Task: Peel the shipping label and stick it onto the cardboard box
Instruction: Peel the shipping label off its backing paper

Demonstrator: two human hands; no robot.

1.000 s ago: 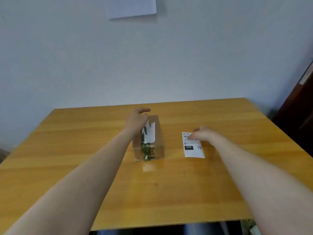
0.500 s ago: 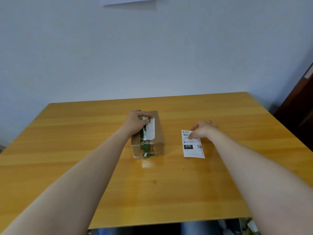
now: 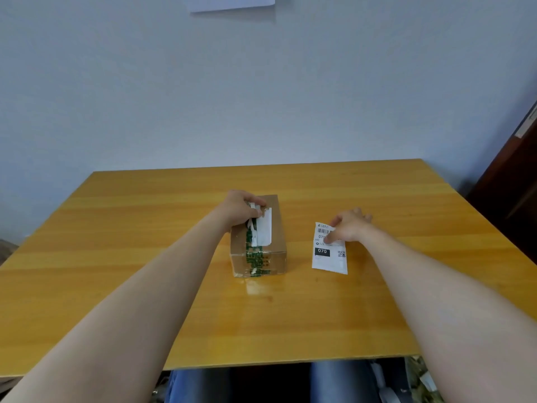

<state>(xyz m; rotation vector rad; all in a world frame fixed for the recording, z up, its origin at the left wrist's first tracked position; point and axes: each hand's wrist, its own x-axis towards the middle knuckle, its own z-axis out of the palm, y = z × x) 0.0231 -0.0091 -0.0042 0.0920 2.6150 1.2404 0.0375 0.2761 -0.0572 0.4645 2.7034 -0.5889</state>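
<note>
**Both hands down, label flat beside the box**

The cardboard box (image 3: 277, 237) stood near the middle of the wooden worktop (image 3: 174, 257), its short end toward the person. Green printed tape (image 3: 254, 257) ran along its top and down the near face, and a white strip (image 3: 264, 228) was stuck on top. The left hand (image 3: 242, 209) lay on the far left part of the box top, fingers curled down and gripping it.

The shipping label (image 3: 329, 258) lay flat on the worktop just to the right of the box, apart from it, printed side up with a black "070" block and a small code square. The right hand (image 3: 350, 228) rested on the label's upper part, thumb on the print, fingers loosely extended past its far edge. No corner could be seen lifted.
</note>
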